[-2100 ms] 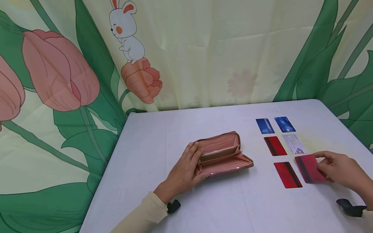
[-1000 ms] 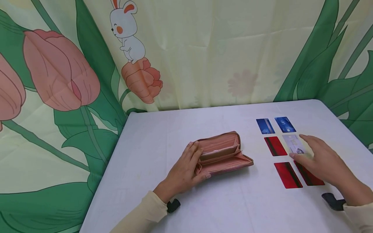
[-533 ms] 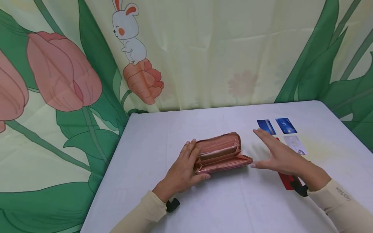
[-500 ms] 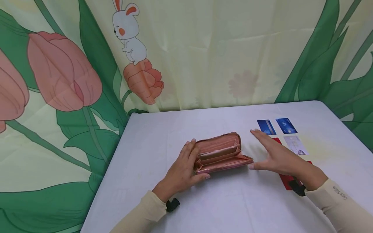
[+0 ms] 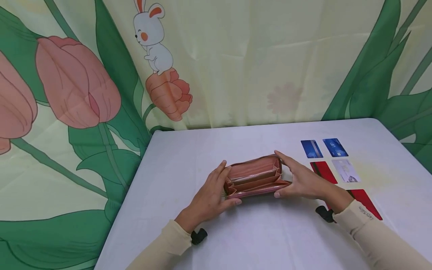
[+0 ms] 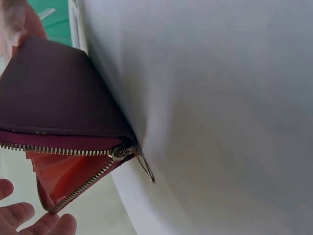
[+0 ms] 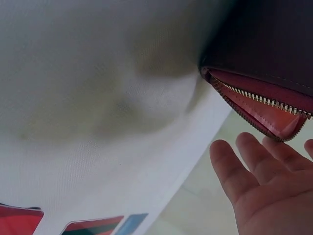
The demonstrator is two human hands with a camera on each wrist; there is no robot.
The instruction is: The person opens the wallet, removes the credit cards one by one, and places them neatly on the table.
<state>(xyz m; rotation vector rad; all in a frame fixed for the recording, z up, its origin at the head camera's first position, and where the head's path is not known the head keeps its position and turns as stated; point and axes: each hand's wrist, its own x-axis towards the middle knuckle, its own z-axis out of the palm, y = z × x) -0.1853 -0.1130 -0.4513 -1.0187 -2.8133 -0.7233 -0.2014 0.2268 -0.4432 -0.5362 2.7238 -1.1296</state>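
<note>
An unzipped pink wallet (image 5: 253, 182) lies mid-table, its pleated compartments showing; both wrist views show its dark outer cover and metal zipper. The left hand (image 5: 207, 198) holds its left end, fingers along the back edge and thumb at the front. In the left wrist view, fingertips (image 6: 58, 225) touch the zipped rim near the corner, and a zipper pull (image 6: 145, 169) hangs loose. At the right end, the right hand (image 5: 305, 180) spans the wallet, index finger at the back corner and thumb at the front corner. Its fingers (image 7: 259, 161) reach the zipped rim in the right wrist view.
Cards lie right of the wallet: two blue cards (image 5: 335, 147), a red card (image 5: 324, 172), a white card (image 5: 346, 171), and red cards (image 5: 366, 202) partly covered by the right forearm. The white-covered table (image 5: 175, 161) meets a printed curtain behind.
The right hand set down a red card, moved left across the cards and came onto the wallet's right end. The left hand stayed; the wallet's front flap is tilted up slightly.
</note>
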